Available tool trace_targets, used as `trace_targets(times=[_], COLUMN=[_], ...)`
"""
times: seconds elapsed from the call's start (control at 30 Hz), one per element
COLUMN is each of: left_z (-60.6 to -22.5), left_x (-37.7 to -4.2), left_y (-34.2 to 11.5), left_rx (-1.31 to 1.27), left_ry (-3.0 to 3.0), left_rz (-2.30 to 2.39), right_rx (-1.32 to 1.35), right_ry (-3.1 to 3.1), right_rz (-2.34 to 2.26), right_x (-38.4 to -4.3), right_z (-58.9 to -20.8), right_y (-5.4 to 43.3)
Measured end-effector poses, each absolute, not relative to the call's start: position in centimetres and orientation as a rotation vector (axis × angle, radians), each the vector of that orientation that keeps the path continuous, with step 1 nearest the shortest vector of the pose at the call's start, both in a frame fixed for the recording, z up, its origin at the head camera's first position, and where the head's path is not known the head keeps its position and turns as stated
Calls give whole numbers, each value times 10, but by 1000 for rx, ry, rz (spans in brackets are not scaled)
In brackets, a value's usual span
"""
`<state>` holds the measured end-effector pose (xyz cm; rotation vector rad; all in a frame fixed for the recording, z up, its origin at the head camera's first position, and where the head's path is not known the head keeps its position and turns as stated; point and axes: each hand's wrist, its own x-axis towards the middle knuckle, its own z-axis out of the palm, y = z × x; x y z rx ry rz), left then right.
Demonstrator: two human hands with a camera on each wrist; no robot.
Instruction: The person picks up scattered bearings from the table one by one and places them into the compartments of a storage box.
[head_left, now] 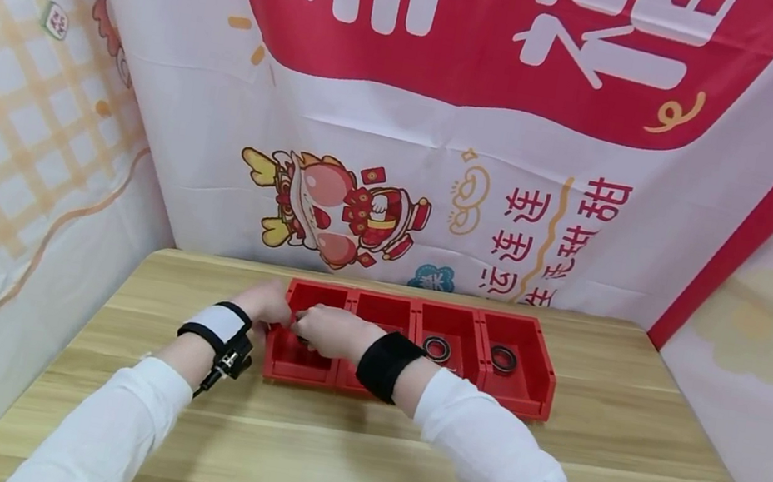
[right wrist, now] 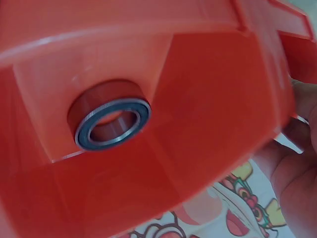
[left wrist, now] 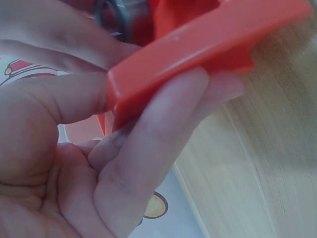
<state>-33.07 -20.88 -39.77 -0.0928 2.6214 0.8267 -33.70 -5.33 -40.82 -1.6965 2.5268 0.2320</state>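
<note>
My left hand (head_left: 270,305) is at the outer side of the leftmost red bin (head_left: 296,370), gripping its rim. The left wrist view shows the thumb on one face of that rim and the long fingers (left wrist: 168,106) on the other. My right hand (head_left: 334,331) reaches down into the same bin, fingers bent and partly hidden. A dark ring-shaped bearing (left wrist: 133,20) appears at its fingertips, inside the bin. In the right wrist view another bearing (right wrist: 111,121) lies in a neighbouring bin, with the right hand's fingers at the image's right edge, past the bin wall.
The red bins stand side by side in a row on the wooden table (head_left: 335,469). One bearing (head_left: 436,348) lies in the third bin and another bearing (head_left: 502,360) in the rightmost. A printed cloth (head_left: 388,132) hangs behind the table.
</note>
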Motion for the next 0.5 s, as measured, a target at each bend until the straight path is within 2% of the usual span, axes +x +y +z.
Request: trace_targets(times=[0.5], left_z=[-404], left_x=[-334], left_y=[-210], left_rx=[-86], left_ry=[2615], left_rz=[845], right_rx=[-1553], right_ry=[2603], right_rz=[256], right_x=[-340], right_z=[-435], right_y=[-69])
